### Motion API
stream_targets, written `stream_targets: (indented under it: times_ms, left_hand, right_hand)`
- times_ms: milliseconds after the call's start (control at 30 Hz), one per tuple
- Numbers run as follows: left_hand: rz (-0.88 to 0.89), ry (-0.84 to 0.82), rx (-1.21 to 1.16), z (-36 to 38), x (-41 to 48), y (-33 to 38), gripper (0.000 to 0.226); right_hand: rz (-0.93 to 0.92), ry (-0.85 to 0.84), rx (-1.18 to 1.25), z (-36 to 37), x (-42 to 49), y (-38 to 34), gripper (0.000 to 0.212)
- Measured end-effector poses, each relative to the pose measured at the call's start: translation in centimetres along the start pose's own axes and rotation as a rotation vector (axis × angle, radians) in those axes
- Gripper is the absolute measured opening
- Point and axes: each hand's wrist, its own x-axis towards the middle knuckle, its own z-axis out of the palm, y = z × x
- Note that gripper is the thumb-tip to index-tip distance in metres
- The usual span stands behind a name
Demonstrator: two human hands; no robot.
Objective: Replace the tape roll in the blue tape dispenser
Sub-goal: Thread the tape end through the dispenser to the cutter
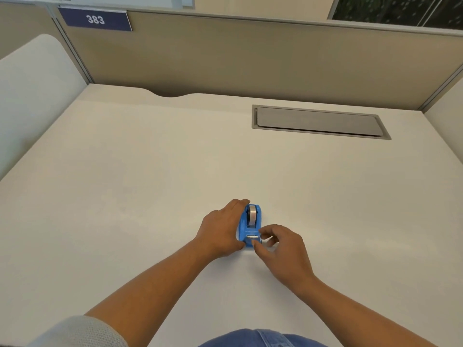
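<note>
Desk surface, white laminate (pixel 150 171), carries the small blue plastic tape dispenser (pixel 244 231) near its front edge, a grey tape roll (pixel 252 214) seated inside. Left hand (pixel 220 229) clamps the dispenser's left side. Right hand (pixel 283 249) pinches at the cutter end, fingers loosely curled. A grey recessed cable hatch (pixel 318 121) lies well apart, nothing between.

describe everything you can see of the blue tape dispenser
The blue tape dispenser is small, of glossy plastic, and stands upright on the white desk. A silvery tape roll sits in its cradle; a metal cutter strip is at the near end. The left hand rests against its left side, and the right hand has fingertips at the cutter end.
</note>
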Motion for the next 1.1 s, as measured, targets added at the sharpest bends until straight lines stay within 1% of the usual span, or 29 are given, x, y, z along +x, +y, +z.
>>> stream_targets:
  times_ms: [100,200,433,633,767,867,933,1100]
  left_hand:
    - [0.005,-0.002,-0.012,-0.1,-0.1,0.1,0.098]
    - [0.001,-0.004,-0.017,-0.1,-0.1,0.2,0.099]
    - [-0.002,-0.001,-0.027,0.1,-0.2,0.2,0.098]
    - [-0.004,-0.005,-0.041,0.0,-0.3,0.3,0.097]
    - [-0.007,-0.006,-0.056,0.0,-0.4,0.3,0.097]
    - [-0.022,-0.018,-0.103,0.1,-0.7,0.1,0.097]
    - [-0.035,-0.024,-0.117,0.3,-0.9,0.0,0.098]
    - [-0.049,-0.048,-0.128,0.4,-1.0,-0.2,0.101]
  right_hand:
    - [0.005,0.018,-0.037,0.4,0.3,-0.3,0.016]
    - [-0.015,0.03,-0.073,0.6,0.6,-0.2,0.018]
    - [-0.031,-0.006,-0.116,0.8,0.9,0.2,0.018]
    - [-0.04,-0.025,-0.118,0.9,1.0,0.4,0.026]
    - [-0.036,-0.033,-0.109,0.7,0.9,0.4,0.028]
    - [-0.028,-0.06,-0.13,0.6,0.1,0.6,0.04]
    - [-0.028,-0.072,-0.163,0.7,-0.5,1.0,0.044]
    - [-0.098,-0.022,-0.252,1.0,-1.3,2.1,0.032]
